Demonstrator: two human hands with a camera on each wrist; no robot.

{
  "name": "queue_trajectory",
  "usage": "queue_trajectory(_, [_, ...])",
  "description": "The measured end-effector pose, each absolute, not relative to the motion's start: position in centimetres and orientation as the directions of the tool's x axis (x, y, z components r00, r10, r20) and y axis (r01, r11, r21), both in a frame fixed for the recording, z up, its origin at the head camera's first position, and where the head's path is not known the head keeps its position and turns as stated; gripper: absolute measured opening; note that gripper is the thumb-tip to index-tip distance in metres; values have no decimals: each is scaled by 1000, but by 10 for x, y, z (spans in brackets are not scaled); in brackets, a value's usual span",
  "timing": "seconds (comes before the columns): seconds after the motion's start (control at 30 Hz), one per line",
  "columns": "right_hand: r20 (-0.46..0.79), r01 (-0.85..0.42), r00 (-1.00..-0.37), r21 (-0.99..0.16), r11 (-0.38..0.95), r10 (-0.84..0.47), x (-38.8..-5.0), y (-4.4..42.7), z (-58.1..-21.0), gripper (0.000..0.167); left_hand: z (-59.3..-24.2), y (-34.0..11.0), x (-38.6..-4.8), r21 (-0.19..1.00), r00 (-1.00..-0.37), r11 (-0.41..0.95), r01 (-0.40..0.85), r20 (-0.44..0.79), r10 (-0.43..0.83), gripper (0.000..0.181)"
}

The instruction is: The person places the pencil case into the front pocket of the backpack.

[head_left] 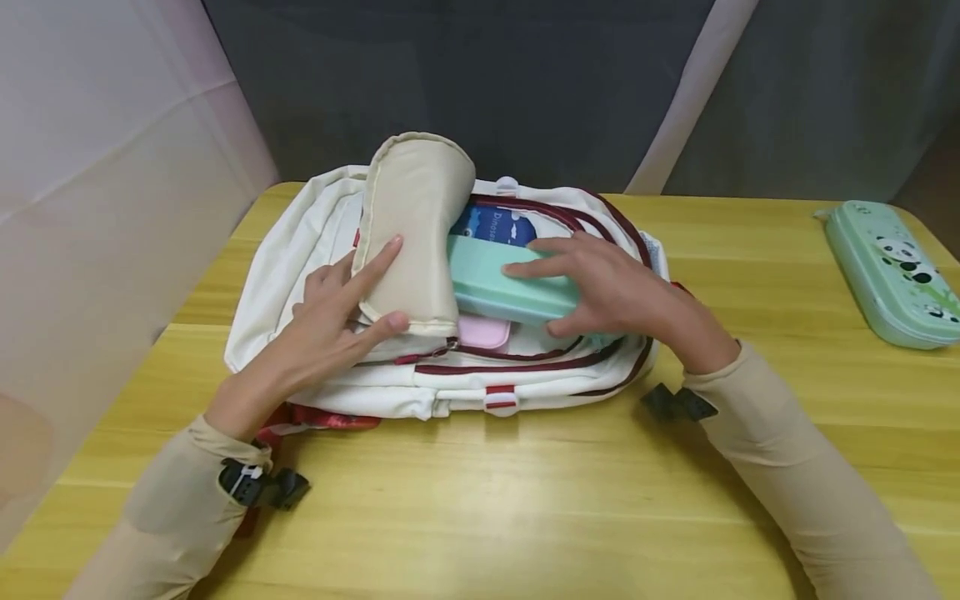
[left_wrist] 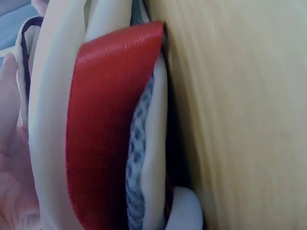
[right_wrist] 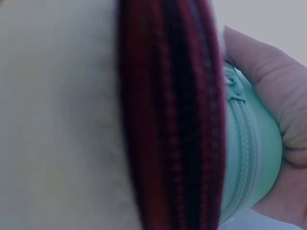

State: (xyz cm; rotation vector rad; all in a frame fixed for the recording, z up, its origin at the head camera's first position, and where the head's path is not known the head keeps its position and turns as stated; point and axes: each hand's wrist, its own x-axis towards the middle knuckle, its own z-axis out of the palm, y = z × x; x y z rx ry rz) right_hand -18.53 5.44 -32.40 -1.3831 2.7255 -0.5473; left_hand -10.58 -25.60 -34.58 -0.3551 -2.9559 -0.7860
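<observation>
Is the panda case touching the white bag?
Apart. The head view shows it: the panda case lies off to the right, with a stretch of yellow tabletop between it and the white bag.

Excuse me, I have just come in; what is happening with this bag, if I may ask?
A person is busy with a white backpack lying unzipped on a wooden table. The right hand grips a mint green case at the opening, while the left hand rests on the folded-back beige flap. A blue item and a pink item show beside the case. Another case with pandas lies apart, at the right.
</observation>
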Motion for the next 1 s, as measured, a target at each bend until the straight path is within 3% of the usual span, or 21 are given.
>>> queue_trajectory(0.2, [56,-738,-604,-417,531,-795,-193,56,-324,66,-348,-257,-105,478,-971,845,238,115,209,73])
queue_trajectory(0.47, [116,-752,-618,-375,542,-777,-195,67,-329,79,-345,-260,-104,489,-970,840,237,79,228,63])
queue_trajectory(0.57, [121,-724,-651,-394,566,-749,-194,79,-326,86,-345,-261,-106,508,-965,823,254,79,249,59])
queue_trajectory(0.8, [-80,-500,-803,-450,740,-591,-185,114,-310,109,-344,-261,-108,515,-961,814,269,86,263,60])
queue_trajectory(1.0, [-211,-402,-817,-460,792,-537,-186,122,-309,116,-340,-271,-106,514,-967,819,256,120,226,66])
